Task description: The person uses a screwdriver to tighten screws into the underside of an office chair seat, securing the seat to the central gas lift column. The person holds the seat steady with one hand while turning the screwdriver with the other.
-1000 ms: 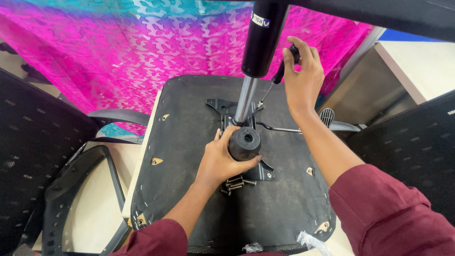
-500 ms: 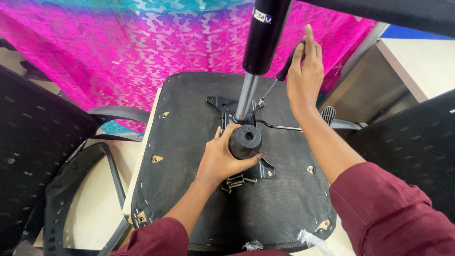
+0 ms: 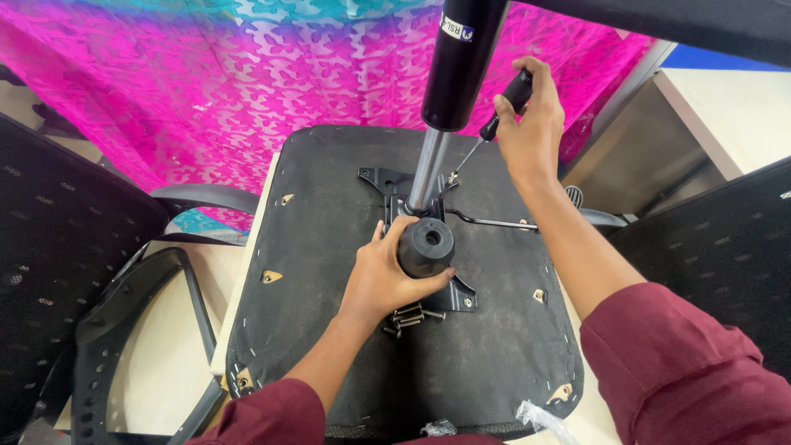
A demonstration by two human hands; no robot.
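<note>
slim black-handled screwdriver with a thin steel shaft, tip set on the black metal mechanism plate just right of the upright gas-lift column. probably light and rigid, likely to slip off the screw if tilted (best gripped high on the handle, as here). right hand closed round that handle, fingers curled tight, nothing else held. left hand below the column, fingers half-closed round a black round rubbery knob, thumb against its side. loose screws just under that hand. all on an upturned black chair seat underside, apparently stiff and heavy. pink patterned cloth beyond the column.
</note>
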